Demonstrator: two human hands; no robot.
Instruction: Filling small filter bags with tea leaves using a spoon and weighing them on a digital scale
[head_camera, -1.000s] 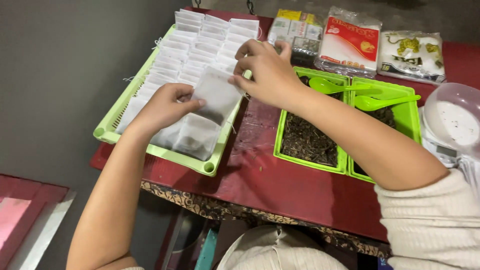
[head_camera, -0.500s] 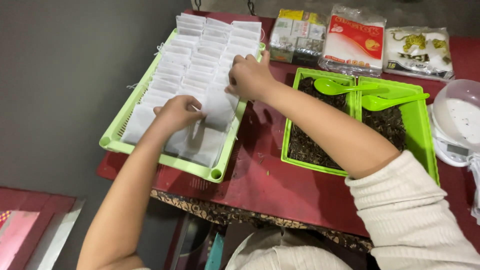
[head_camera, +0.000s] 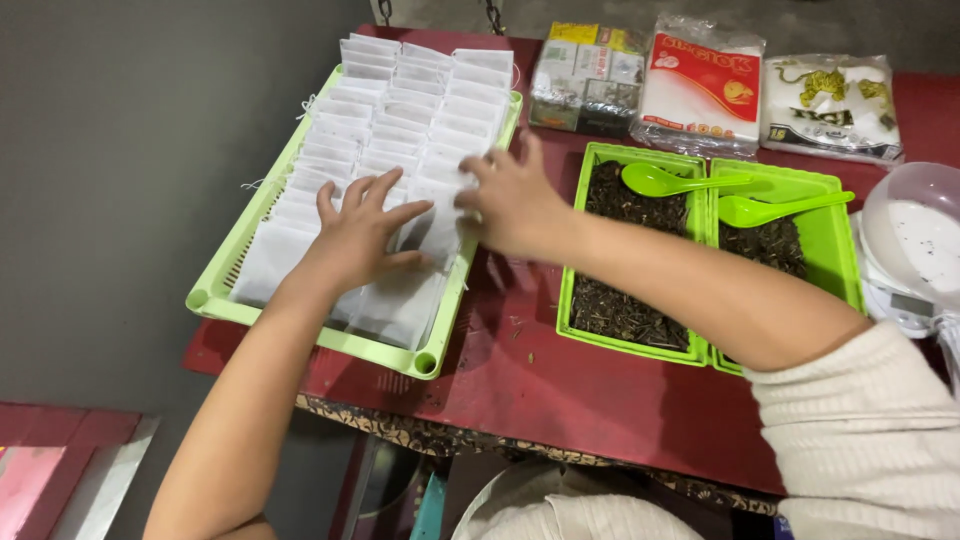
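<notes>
Past the left edge of the red desk (head_camera: 560, 400) there is only grey floor, with a red and pink patch of something cut off at the bottom left corner of the view. The light green tray (head_camera: 225, 300) sits at the desk's left end, its near left corner hanging just over the desk's edge. It is filled with rows of white paper sachets (head_camera: 410, 95), overlapping from the far edge to the near rim, so almost no tray floor shows.

My left hand (head_camera: 355, 235) lies flat on the nearer sachets, fingers spread, pressing rather than pinching; what lies under the palm is hidden. My right hand (head_camera: 515, 200) rests at the tray's right rim, fingers loosely spread over the sachets there; whether the fingertips pinch one I cannot tell, since they blur into the white paper.

Between this tray and the next there is a bare strip of desk with a few dark crumbs, the only open room near my hands. My right forearm crosses the green tub of dark loose leaves (head_camera: 615, 310), hiding its middle. A second green tub (head_camera: 830, 250) touches it on the right, and a green spoon (head_camera: 665, 182) lies in each.

Along the far edge sit a bundle of small boxes (head_camera: 585, 75) and two plastic packets (head_camera: 705, 90). At the right edge a clear bowl (head_camera: 915, 225) on a scale is cut off.
</notes>
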